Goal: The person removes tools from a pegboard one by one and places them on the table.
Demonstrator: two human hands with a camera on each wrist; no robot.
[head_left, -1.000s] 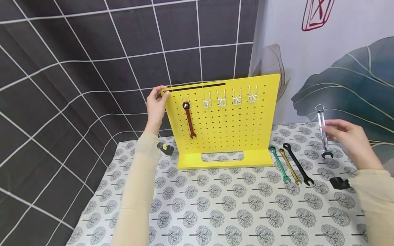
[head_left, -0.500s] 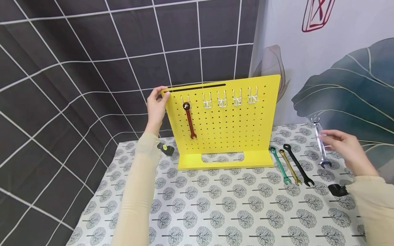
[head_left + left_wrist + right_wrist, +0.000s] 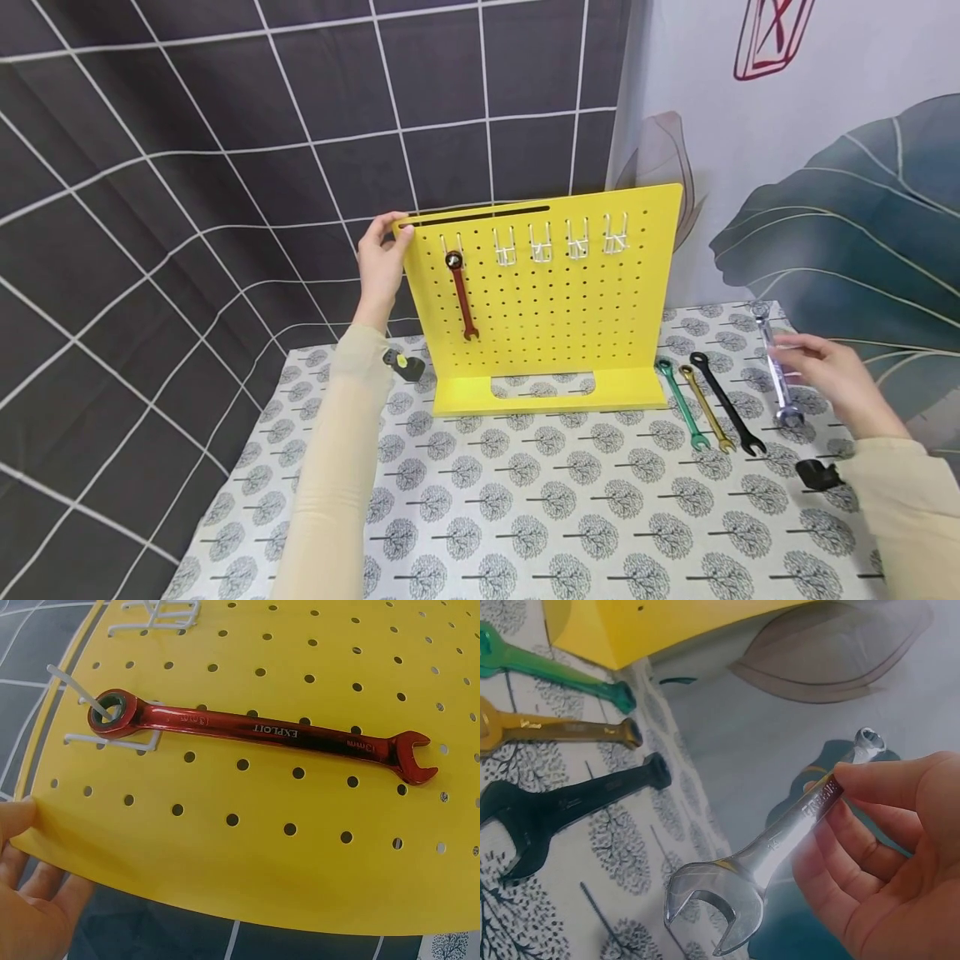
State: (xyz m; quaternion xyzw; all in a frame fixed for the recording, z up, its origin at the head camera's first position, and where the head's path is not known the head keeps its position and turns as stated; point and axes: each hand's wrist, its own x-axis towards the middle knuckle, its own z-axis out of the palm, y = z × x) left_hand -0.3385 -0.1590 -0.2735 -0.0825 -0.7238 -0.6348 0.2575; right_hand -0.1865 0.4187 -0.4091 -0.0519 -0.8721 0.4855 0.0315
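Note:
A yellow pegboard (image 3: 540,300) stands upright on its base, and my left hand (image 3: 382,267) pinches its upper left corner, thumb on the front face and fingers behind. From the leftmost white hook hangs a red combination wrench (image 3: 270,733), ring end up. My right hand (image 3: 828,379) holds a silver combination wrench (image 3: 780,844) by the shank between thumb and fingers, raised over the right of the table, open end lower. Left of it lie a black wrench (image 3: 726,402), a gold wrench (image 3: 707,407) and a green wrench (image 3: 682,403), side by side.
Several white wire hooks (image 3: 541,243) run along the board's upper part, with no tool on those right of the red wrench. A tree-print cloth (image 3: 525,508) covers the table. Behind are a dark grid curtain (image 3: 300,192) and a pale leaf-print one (image 3: 705,100).
My right hand has moved left and slightly toward me with the silver wrench, bringing it closer to the black wrench. My left hand and the pegboard keep their places.

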